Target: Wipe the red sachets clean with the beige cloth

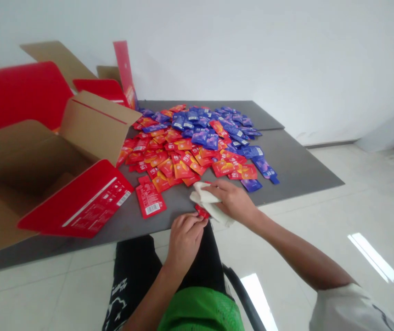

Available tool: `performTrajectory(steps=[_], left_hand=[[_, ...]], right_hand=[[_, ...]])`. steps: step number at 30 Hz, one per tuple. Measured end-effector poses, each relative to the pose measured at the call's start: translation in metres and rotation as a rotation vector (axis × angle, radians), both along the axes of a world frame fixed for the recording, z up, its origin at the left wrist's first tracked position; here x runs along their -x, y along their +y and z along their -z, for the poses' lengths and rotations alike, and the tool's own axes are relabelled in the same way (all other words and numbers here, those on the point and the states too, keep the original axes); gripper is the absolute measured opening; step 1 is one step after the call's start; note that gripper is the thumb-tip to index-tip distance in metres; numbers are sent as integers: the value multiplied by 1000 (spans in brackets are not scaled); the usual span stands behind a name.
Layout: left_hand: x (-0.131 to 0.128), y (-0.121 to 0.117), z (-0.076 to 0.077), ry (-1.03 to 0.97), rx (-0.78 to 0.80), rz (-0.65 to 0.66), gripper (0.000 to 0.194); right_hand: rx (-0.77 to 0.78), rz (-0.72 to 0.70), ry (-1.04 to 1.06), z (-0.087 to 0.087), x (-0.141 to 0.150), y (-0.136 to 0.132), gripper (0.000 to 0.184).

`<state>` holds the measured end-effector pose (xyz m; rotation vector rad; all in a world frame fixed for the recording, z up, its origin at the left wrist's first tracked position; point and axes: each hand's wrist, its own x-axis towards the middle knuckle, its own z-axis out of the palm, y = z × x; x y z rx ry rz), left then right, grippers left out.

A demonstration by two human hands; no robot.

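A big heap of red-orange packets (183, 156) and blue packets (214, 128) covers a low grey table (286, 161). My left hand (185, 236) is closed in a pinch on the edge of one red packet (202, 212) at the table's front edge. My right hand (233, 200) is closed around a white cloth (207, 200) and presses it onto that same packet. One red packet (150, 201) lies alone, left of my hands.
An open cardboard box (38, 156) with red printed flaps (83, 202) stands on the table's left side. More red and brown flaps rise behind it. White floor tiles surround the table. My black-trousered legs are below my hands.
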<state>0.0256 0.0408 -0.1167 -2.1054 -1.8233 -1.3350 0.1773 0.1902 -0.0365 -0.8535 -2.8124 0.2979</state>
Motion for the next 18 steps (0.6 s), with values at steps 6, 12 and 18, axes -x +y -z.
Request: performTrajectory(steps=[6,12,18], left_hand=[[1,0,-1,-10,-9,12,15],[1,0,0,-11,-17,6,17],[2,0,2,7,-13,-1,14]], right_hand=[[34,49,-27,11,6,14,39],[-19,54,30,-9,-1,11,39],[85,-41,-2,12,5,-8,37]])
